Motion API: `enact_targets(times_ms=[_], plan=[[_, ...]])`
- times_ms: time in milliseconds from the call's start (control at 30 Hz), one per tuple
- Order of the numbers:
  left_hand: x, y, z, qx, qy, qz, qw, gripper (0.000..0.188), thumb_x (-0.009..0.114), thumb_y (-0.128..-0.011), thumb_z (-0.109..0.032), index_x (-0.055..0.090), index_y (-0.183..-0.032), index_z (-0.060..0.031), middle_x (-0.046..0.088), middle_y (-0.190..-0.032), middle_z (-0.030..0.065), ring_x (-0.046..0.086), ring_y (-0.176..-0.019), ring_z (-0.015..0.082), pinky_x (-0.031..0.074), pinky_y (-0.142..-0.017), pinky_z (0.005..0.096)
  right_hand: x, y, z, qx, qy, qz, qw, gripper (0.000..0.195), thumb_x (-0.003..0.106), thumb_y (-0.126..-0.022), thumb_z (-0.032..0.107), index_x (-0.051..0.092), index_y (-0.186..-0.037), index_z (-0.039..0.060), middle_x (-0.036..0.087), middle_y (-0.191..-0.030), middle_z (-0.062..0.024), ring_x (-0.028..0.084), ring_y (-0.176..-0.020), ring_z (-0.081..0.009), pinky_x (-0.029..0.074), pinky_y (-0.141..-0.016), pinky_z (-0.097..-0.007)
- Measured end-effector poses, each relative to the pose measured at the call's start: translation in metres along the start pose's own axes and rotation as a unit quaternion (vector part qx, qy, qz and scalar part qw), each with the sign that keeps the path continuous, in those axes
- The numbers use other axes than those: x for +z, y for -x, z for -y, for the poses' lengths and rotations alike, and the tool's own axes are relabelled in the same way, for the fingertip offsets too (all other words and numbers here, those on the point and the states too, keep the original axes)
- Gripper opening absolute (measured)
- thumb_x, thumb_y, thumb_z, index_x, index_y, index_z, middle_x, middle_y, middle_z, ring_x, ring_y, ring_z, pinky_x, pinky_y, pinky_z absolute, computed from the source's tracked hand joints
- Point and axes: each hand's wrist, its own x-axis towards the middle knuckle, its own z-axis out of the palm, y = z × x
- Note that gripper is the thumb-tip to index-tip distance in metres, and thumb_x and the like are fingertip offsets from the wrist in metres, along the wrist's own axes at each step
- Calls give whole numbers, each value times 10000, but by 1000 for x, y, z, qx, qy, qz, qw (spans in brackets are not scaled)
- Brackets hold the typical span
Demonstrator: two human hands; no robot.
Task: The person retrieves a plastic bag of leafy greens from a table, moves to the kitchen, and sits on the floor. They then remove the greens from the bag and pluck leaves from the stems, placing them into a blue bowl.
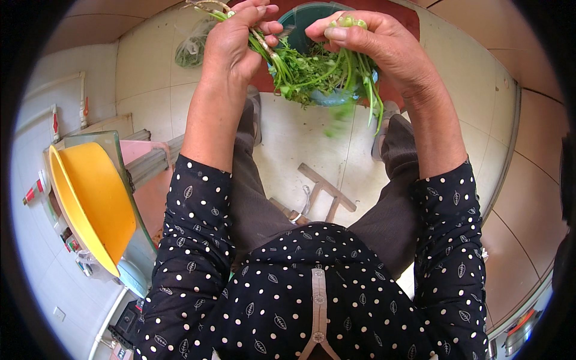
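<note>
My left hand is closed around a few leafy green stems with pale brown roots; the roots stick out past the fingers at the top left. In my right hand, a bunch of green stems is pinched between thumb and fingers, its cut-looking pale ends upward and the tips hanging down, partly blurred. Between and below both hands, a heap of leafy greens shows over a container. A dark green tub stands behind it. A light blue rim shows under the leaves, and the hands hide part of it.
A clear plastic bag of greens lies on the tiled floor to the left. The tub stands on a red mat. A wooden stool frame is between my legs. A yellow basin leans on a glass-topped stand at left.
</note>
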Motion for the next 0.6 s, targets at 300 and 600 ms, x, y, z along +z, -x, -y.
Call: enact_targets(times_ms=[300, 600], plan=[[5, -3, 12, 7, -4, -75, 997, 148, 595, -879, -111, 585, -966, 9, 642, -941, 149, 637, -801, 227, 510, -634, 309, 32, -5, -7, 38, 154, -69, 985, 190, 736, -711, 201, 654, -754, 36, 589, -599, -22, 540, -527, -105, 431, -498, -267], [8, -5, 2, 45, 54, -51, 996, 366, 500, -949, -311, 565, -982, 48, 595, -997, 241, 605, -950, 349, 523, -835, 439, 25, -11, -19, 91, 170, -48, 980, 155, 700, -768, 157, 656, -844, 30, 564, -634, 25, 472, -506, -39, 383, -465, -198]])
